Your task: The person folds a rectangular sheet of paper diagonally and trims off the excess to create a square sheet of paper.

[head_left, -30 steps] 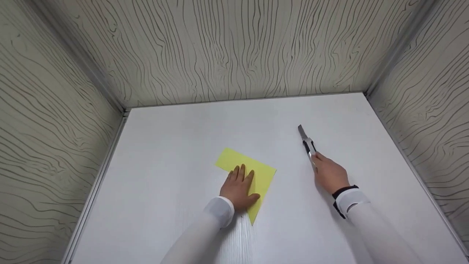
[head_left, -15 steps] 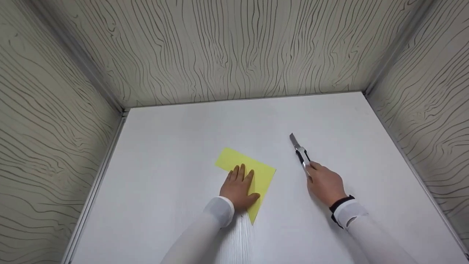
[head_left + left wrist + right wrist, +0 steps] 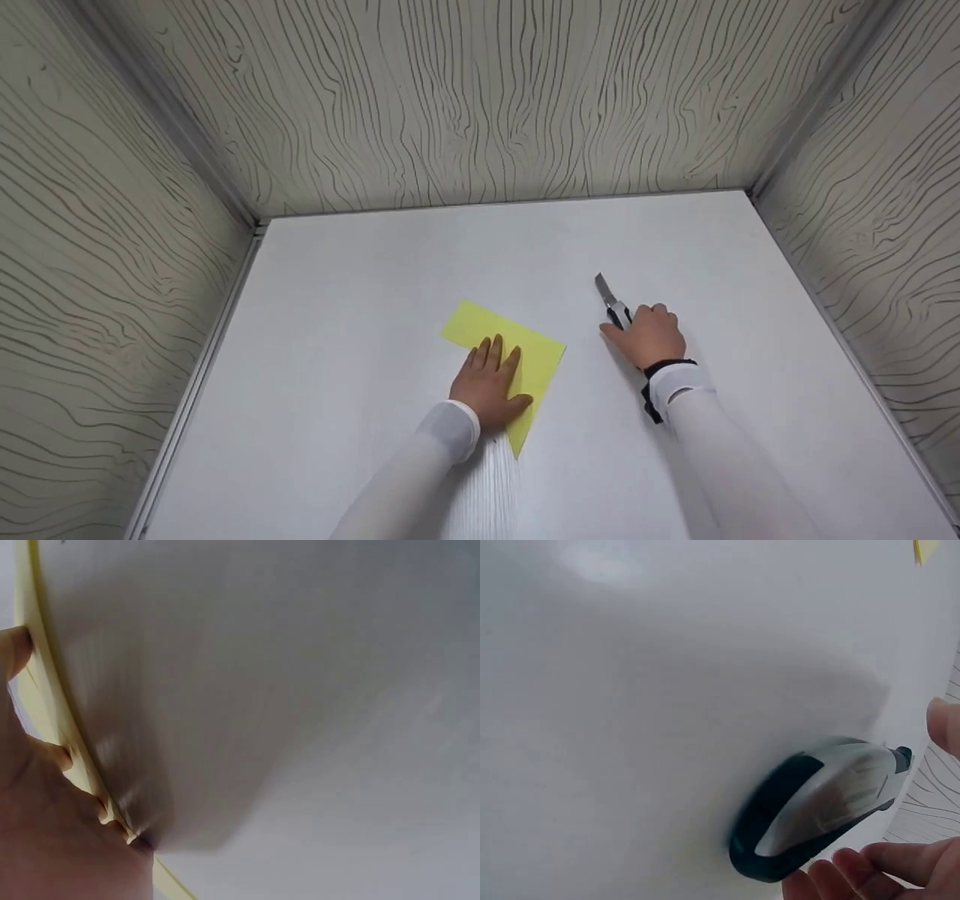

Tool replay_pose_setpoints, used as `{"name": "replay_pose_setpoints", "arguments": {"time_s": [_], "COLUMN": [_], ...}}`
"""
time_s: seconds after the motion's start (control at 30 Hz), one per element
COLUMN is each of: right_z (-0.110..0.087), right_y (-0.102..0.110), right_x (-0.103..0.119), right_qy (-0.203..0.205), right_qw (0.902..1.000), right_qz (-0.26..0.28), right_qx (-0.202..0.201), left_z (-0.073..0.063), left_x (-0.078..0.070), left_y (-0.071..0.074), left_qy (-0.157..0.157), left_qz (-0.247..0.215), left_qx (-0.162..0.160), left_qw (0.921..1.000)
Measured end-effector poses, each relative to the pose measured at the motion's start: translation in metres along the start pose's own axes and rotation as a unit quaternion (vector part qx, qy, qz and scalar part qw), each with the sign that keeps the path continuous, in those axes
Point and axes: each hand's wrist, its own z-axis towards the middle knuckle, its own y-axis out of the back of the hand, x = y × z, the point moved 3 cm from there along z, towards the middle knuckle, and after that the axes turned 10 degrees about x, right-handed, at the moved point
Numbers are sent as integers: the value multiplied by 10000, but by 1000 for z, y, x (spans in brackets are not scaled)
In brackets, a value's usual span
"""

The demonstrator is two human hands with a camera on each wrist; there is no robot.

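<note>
My left hand [image 3: 489, 386] lies flat on a yellow sheet of paper [image 3: 541, 360], fingers and thumb spread. The paper is an angular L-like shape, partly hidden under the hand. In the left wrist view the fingertips rest along the paper's edge [image 3: 56, 694]. A utility knife [image 3: 619, 315] with its blade out lies on the white table right of the paper, blade pointing away. My right hand [image 3: 651, 337] is over its handle, thumb stretched off to the left. In the right wrist view the thumb stands apart from the knife handle [image 3: 825, 806], and the bent fingers are along its side.
The white tabletop [image 3: 337, 300] is bounded by a wood-grain panel [image 3: 480, 105] at the back and similar panels left and right. Metal rails [image 3: 202, 367] run along the table's sides.
My right hand brings the utility knife left and nearer, then loosens its grip and shifts forward over the handle, thumb spread. The left hand and paper stay put.
</note>
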Motion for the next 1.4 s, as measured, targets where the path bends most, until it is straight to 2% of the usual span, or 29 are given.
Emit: {"name": "replay_pose_setpoints", "arguments": {"time_s": [0.13, 0.33, 0.73, 0.87, 1.03, 1.2, 1.4], "right_z": [3, 3, 3, 1, -8, -23, -45], "right_y": [-7, -11, -2, 12, 32, 46, 50], "right_x": [0, 1, -4, 1, 15, 34, 56], "right_qy": [-158, -8, 164, 524, 1063, 1348, 1853], "right_qw": [9998, 9991, 9985, 9957, 9868, 9823, 9731], "right_qz": [-86, -245, 281, 246, 163, 416, 168], "right_qx": [-91, -360, -435, -727, -1210, -1232, -1357], "left_z": [-2, 0, 4, 2, 0, -1, 0], "left_x": [-2, 0, 1, 2, 1, 1, 2], "left_y": [0, -3, -6, -6, -4, -2, -1], "left_qy": [-18, -1, -33, -33, -81, -92, -70], "left_qz": [21, -15, -30, 75, 115, 30, 51], "left_qx": [5, -15, -45, -59, -84, -61, -36], "left_qw": [10000, 10000, 10000, 9999, 9999, 9999, 10000]}}
